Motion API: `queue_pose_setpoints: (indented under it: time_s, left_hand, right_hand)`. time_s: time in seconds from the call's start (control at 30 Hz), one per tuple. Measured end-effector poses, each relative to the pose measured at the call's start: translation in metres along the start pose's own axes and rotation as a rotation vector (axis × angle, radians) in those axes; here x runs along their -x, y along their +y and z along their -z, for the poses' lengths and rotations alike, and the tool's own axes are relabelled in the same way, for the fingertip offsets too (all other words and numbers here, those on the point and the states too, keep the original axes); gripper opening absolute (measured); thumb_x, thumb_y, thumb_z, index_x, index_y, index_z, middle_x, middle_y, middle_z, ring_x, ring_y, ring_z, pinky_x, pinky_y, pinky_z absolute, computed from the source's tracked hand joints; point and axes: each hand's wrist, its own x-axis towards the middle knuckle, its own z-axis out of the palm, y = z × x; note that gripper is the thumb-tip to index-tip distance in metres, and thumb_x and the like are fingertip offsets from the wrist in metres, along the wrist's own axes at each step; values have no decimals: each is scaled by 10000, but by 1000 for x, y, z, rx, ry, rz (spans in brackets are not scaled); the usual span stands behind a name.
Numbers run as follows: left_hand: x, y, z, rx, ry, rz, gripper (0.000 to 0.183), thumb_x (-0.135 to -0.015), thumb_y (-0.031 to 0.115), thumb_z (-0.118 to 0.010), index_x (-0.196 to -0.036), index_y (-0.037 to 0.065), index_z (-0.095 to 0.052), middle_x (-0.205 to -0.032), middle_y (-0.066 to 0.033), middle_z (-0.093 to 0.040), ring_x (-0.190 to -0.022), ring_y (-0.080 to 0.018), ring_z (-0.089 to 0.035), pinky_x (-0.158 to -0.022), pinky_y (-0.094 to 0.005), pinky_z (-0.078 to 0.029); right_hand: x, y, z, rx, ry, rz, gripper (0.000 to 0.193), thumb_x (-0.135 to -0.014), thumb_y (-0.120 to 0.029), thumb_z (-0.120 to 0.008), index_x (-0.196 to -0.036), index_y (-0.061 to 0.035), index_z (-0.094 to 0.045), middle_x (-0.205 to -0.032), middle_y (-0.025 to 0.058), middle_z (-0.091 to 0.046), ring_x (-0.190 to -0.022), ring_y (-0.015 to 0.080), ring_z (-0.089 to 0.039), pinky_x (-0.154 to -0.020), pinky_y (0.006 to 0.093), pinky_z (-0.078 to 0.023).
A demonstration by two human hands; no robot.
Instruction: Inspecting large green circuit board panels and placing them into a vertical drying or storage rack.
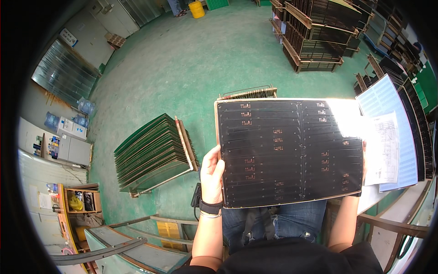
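A large black circuit board panel (262,157) with rows of small copper-coloured pads is held up in front of me, with bright glare on its upper right corner. My left hand (211,172) grips its left edge, thumb on the face and the other fingers mostly behind. At the opposite edge, my right hand (364,157) is closed on the panel, largely hidden behind it. Left of the panel, a rack of upright green boards (153,153) stands on the floor. Another rack (248,92) shows just past the panel's far edge.
Tall stacked racks of dark boards (315,39) stand at the far right. Close on my right are a light blue perforated sheet (392,132) and a printed paper (384,155). Metal rails (105,249) run at lower left. A water dispenser (73,130) is by the left wall.
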Motion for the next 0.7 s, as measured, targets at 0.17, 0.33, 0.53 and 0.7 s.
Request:
queue_pose_setpoints:
  time_s: [0.17,0.33,0.53,0.7]
  left_hand:
    - [-1,-1,1,-9,-14,-13,408,-871,56,-548,-1252,-12,-419,-1254,-117,-479,-1149,-173,-460,-980,-292,-362]
    - [0,-1,2,5,-4,3,400,-871,56,-545,-1247,-13,-424,-1250,-118,-480,-1142,-176,-463,-982,-294,-360]
    - [0,0,-1,-7,4,-9,420,-866,69,-558,-1252,-14,-415,-1256,-119,-478,-1148,-178,-464,-985,-300,-359]
    - [1,1,-2,-18,15,-16,431,-863,81,-566,-1253,-15,-410,-1259,-122,-478,-1155,-181,-460,-988,-305,-357]
  right_hand:
    - [-1,-2,-2,-18,-2,-5,384,-922,-120,-440,-1279,20,-411,-1291,127,-463,-1184,203,-460,-1014,311,-354]
    - [-1,-3,-4,-40,-6,-13,387,-923,-122,-439,-1281,22,-408,-1293,127,-460,-1185,202,-459,-1014,309,-354]
    - [-2,-3,-4,-67,-4,-24,390,-924,-125,-439,-1283,24,-403,-1296,128,-457,-1185,201,-457,-1013,308,-354]
    - [-1,-1,-5,-92,-13,-37,393,-925,-127,-438,-1285,25,-400,-1298,128,-454,-1186,200,-456,-1013,307,-354]
